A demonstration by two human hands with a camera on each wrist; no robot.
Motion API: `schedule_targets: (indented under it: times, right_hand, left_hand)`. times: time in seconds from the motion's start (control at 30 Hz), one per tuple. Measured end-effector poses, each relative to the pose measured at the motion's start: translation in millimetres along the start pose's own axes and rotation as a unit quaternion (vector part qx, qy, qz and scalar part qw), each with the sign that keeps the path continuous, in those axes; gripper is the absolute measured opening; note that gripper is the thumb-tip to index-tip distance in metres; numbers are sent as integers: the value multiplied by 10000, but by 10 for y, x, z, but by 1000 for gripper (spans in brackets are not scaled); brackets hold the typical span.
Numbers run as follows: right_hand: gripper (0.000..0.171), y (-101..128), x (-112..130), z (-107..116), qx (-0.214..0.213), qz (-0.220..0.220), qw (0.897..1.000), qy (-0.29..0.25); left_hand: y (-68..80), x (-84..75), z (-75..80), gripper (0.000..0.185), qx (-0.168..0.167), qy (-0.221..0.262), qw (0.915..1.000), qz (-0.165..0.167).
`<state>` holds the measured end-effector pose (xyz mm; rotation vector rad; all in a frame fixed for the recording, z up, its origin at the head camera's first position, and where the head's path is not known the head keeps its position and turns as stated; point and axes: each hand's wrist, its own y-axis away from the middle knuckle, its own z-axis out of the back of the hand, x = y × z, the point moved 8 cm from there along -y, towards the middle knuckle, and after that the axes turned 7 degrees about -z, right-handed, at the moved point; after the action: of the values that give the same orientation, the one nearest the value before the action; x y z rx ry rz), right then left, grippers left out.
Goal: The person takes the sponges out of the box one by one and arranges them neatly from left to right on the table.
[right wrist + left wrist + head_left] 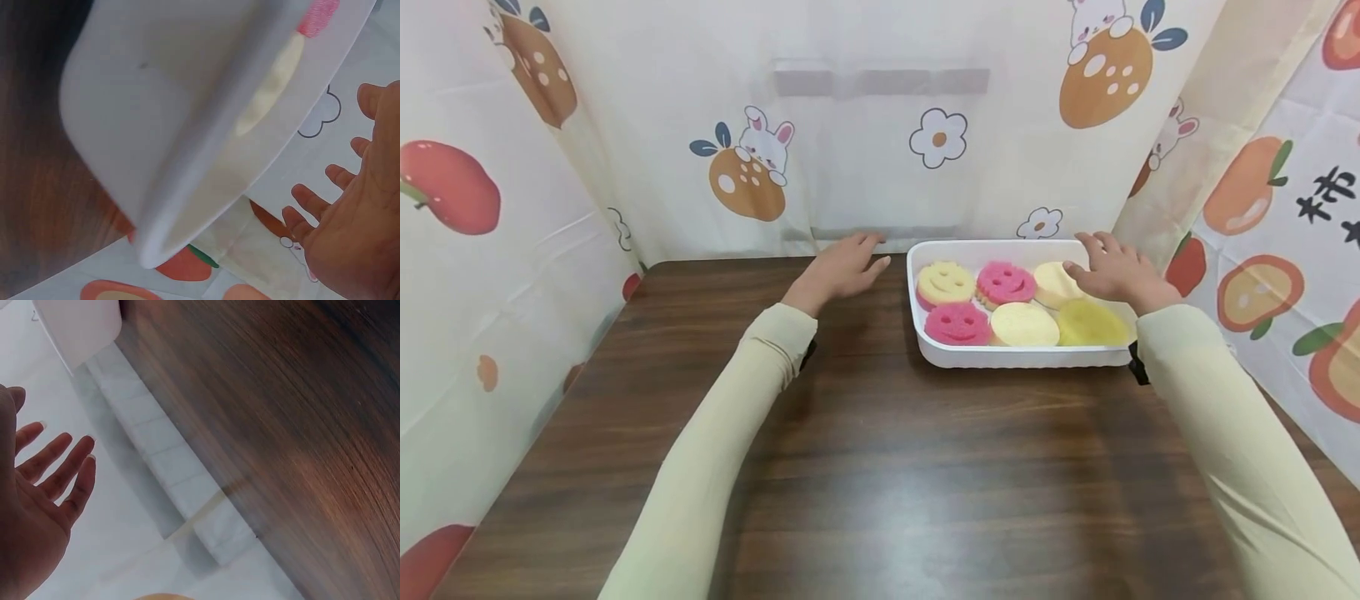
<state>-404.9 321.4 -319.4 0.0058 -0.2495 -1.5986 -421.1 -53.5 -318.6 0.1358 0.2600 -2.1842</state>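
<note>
A white plastic tray (1022,358) stands at the back right of the table, holding several round sponges. Some have smiley faces: a yellow one (946,284), a pink one (1006,283) and another pink one (957,323). Plain pale yellow sponges (1025,325) and a darker yellow one (1093,323) lie beside them. My left hand (842,268) hovers left of the tray, fingers spread and holding nothing. Over the tray's right end hangs my right hand (1116,271), its fingers relaxed with nothing in them; in the right wrist view it is apart from the tray's rim (206,125).
A dark wooden table (880,483) stretches in front of the tray. White curtains (865,167) printed with fruit and rabbits enclose its back and sides. The tray sits close to the back curtain.
</note>
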Motion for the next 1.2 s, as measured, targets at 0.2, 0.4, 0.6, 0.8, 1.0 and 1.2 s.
schedule_targets:
  times: [0.2, 0.4, 0.6, 0.8, 1.0, 1.2]
  right_hand:
    - [79, 34, -89, -18, -14, -59, 10000, 47]
    - [80, 38, -171, -7, -26, -92, 10000, 30]
    - [79, 68, -225, -5, 4, -23, 10000, 8]
    - [82, 67, -355, -65, 33, -82, 9999, 50]
    - [85, 51, -429, -140, 115, -153, 9998, -5]
    - [86, 34, -501, -179, 153, -163, 9997, -60]
  left_hand:
    - [-8, -18, -65, 56, 111, -41, 9999, 92]
    - [-26, -32, -101, 58, 88, -10, 9999, 136]
    - [-84, -91, -116, 58, 22, 49, 9999, 98]
    - [-141, -167, -143, 57, -48, 102, 9999, 52]
    - [-129, -199, -190, 57, 14, 194, 9998, 56]
    - [-134, -221, -183, 56, -86, 236, 9997, 22]
